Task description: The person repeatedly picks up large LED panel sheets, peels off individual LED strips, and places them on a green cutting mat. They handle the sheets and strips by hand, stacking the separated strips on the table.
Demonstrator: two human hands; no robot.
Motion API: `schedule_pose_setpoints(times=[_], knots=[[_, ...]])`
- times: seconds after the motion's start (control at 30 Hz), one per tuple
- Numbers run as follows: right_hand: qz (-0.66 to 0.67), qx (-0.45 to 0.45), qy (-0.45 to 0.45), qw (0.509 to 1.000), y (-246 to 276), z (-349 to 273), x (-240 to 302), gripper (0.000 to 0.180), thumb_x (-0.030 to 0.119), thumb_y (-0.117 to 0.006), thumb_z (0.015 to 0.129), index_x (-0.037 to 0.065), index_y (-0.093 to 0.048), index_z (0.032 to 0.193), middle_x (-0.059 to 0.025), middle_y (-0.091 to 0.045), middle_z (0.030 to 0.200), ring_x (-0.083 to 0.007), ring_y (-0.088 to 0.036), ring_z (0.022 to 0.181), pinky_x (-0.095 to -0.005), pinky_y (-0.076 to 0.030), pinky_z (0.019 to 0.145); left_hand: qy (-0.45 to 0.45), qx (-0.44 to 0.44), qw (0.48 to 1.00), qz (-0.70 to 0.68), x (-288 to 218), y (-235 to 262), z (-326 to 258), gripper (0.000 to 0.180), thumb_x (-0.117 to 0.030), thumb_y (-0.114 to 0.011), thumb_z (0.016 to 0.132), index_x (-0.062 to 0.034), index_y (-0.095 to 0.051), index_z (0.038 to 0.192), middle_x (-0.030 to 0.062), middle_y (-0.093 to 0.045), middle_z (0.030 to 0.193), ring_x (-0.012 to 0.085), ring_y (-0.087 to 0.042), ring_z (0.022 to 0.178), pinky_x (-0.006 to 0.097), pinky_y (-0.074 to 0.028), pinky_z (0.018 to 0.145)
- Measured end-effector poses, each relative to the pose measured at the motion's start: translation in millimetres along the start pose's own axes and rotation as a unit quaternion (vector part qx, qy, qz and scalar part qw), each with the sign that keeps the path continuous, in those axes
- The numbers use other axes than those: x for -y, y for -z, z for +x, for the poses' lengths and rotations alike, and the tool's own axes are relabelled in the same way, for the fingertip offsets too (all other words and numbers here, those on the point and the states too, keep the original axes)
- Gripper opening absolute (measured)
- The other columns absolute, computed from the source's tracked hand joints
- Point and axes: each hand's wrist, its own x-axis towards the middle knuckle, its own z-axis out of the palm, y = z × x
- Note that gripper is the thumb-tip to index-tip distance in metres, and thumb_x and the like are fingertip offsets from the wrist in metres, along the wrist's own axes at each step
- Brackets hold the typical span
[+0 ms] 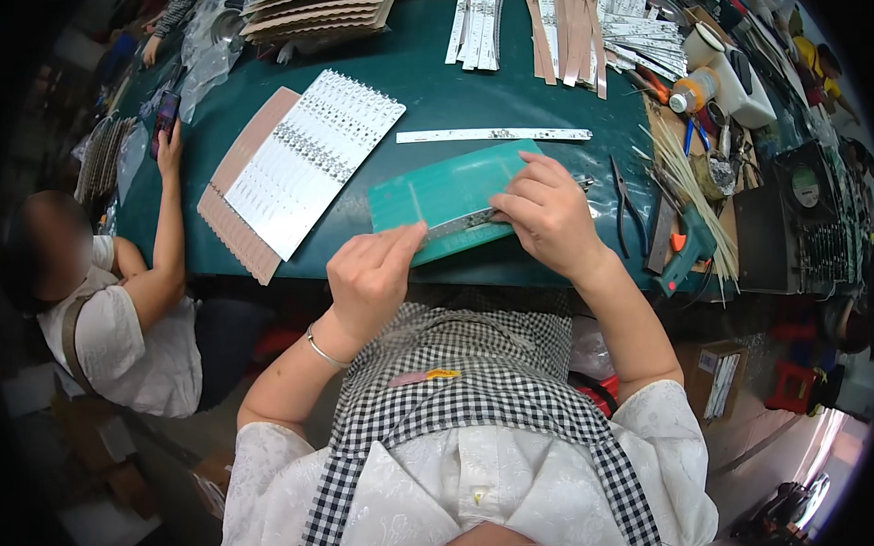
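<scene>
A teal cutting mat (440,188) lies on the dark green table (434,90) near its front edge. A thin grey strip (463,223) lies along the mat's near side. My left hand (369,275) pinches the strip's left end at the mat's edge. My right hand (547,214) presses fingers down on the strip's right part, on top of the mat. A separate long white strip (495,134) lies just beyond the mat.
A sheet of white strips (311,158) on brown card lies to the left. More strip piles (561,27) sit at the back. Pliers (630,208), a glue gun (686,251), thin sticks and a bottle (696,89) crowd the right. A seated person (118,310) at left holds a phone (165,117).
</scene>
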Motion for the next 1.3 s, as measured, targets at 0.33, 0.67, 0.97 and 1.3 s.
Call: schedule_pose_setpoints(times=[0.33, 0.67, 0.97, 1.3], knots=[[-0.020, -0.075, 0.016, 0.997, -12, -8, 3, 0.014, -0.001, -0.068, 0.067, 0.006, -0.066, 0.079, -0.0062, -0.066, 0.075, -0.0210, -0.068, 0.079, -0.0463, -0.050, 0.092, -0.011, -0.035, 0.999, -0.006, -2, -8, -9, 0.026, 0.002, -0.062, 0.069, -0.0017, -0.067, 0.094, 0.0102, -0.069, 0.083, 0.0221, -0.066, 0.067, 0.030, -0.050, 0.059], [-0.057, -0.077, 0.026, 0.995, -15, -11, 10, 0.015, 0.000, -0.063, 0.068, 0.006, -0.067, 0.081, -0.0046, -0.068, 0.081, -0.0198, -0.068, 0.078, -0.0484, -0.048, 0.094, -0.025, -0.056, 0.998, 0.004, -5, -8, -13, 0.024, 0.004, -0.060, 0.070, -0.0012, -0.067, 0.093, 0.0131, -0.069, 0.090, 0.0249, -0.068, 0.080, 0.032, -0.053, 0.064], [-0.049, -0.003, -0.016, 0.999, 13, 6, -1, 0.012, -0.002, -0.061, 0.072, 0.007, -0.065, 0.079, -0.0053, -0.067, 0.078, -0.0214, -0.064, 0.072, -0.0503, -0.044, 0.098, 0.154, -0.012, 0.982, -0.109, 7, 34, -7, 0.037, 0.004, -0.071, 0.071, 0.0022, -0.064, 0.107, 0.0165, -0.067, 0.105, 0.0262, -0.067, 0.092, 0.033, -0.054, 0.078], [-0.005, 0.198, -0.243, 0.949, -13, 48, -138, 0.021, 0.007, -0.070, 0.070, 0.007, -0.070, 0.091, -0.0148, -0.067, 0.084, -0.0337, -0.063, 0.082, -0.0392, -0.049, 0.076, 0.398, -0.068, 0.915, 0.011, 94, 53, -61, 0.037, 0.001, -0.072, 0.072, 0.0005, -0.064, 0.108, 0.0113, -0.065, 0.097, 0.0188, -0.060, 0.081, 0.030, -0.051, 0.073]])
